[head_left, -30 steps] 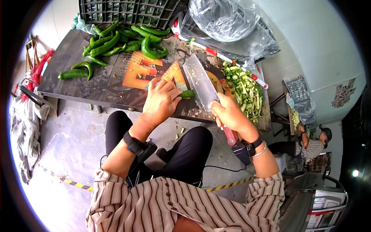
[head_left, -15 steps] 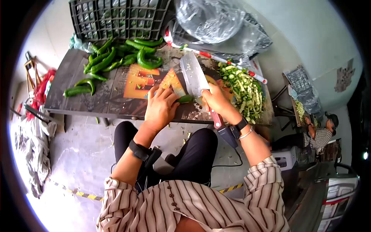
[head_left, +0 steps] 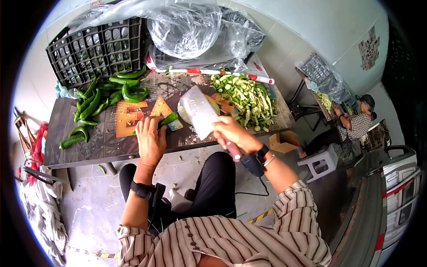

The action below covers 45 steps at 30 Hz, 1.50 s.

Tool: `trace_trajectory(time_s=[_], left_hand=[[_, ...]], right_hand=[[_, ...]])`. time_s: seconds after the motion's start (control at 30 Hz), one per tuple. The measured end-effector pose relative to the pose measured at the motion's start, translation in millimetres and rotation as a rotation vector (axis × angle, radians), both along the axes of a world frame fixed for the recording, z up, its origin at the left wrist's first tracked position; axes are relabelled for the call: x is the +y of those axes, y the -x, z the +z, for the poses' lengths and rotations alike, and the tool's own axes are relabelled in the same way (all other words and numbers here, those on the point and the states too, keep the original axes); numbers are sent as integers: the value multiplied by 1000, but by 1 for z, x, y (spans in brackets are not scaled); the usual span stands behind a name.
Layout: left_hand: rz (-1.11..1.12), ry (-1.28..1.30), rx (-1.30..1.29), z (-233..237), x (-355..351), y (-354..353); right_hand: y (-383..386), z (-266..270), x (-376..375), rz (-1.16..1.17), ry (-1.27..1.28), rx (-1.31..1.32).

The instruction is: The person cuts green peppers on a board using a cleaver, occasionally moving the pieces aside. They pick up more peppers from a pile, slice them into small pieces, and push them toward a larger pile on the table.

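On the dark table (head_left: 89, 142), our left hand (head_left: 150, 138) lies flat, fingers together, pinning a glossy green chili pepper (head_left: 169, 119) whose short stub pokes past the fingertips, seemingly cut square. Our right hand (head_left: 232, 133) wraps the cleaver (head_left: 199, 115) handle, its broad blade tilted just beside the pepper.

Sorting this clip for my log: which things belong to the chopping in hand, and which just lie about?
In use: left hand, green pepper under it, right hand, cleaver, chopped pile, whole peppers.
Lying about: black crate, plastic bags, white stool.
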<state>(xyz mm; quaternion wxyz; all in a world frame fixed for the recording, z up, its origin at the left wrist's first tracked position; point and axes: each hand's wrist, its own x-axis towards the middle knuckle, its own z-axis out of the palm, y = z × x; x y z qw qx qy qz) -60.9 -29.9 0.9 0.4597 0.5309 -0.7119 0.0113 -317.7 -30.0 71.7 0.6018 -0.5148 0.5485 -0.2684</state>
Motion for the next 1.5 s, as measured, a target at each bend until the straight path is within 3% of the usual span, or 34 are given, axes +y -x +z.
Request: trace_trajectory(time_s=[0.1,0.17,0.3,0.47,0.6,0.77,0.93,1.1,1.37,1.43,1.5], left_hand=[[0,24,-12,-1,0,0],[9,44,-7,-4,-1,0],[8,91,56,-2,0,1],[20,44,161,1,1,-3],[-39,127,-40,17,6,2],[-167,113,-125,6,0,16],[-186,96,-137,8,4,13],[-245,104,-69,2,1,11],[-279,140,-97,-1,4,7],[-279,129,-80,-3,4,8],[-284,104,-78,-5,4,8]], right_hand=[[34,-2,-6,-139,120,97],[45,1,-6,-194,240,300],[19,14,19,-130,169,92],[-21,-12,24,97,58,-118],[-5,-16,20,-35,51,-83],[35,-3,18,-161,188,13],[26,11,30,-228,372,-93],[12,7,27,-87,405,7],[-14,-9,15,-44,465,209],[-14,-17,9,16,630,267],[-17,-19,8,19,628,272]])
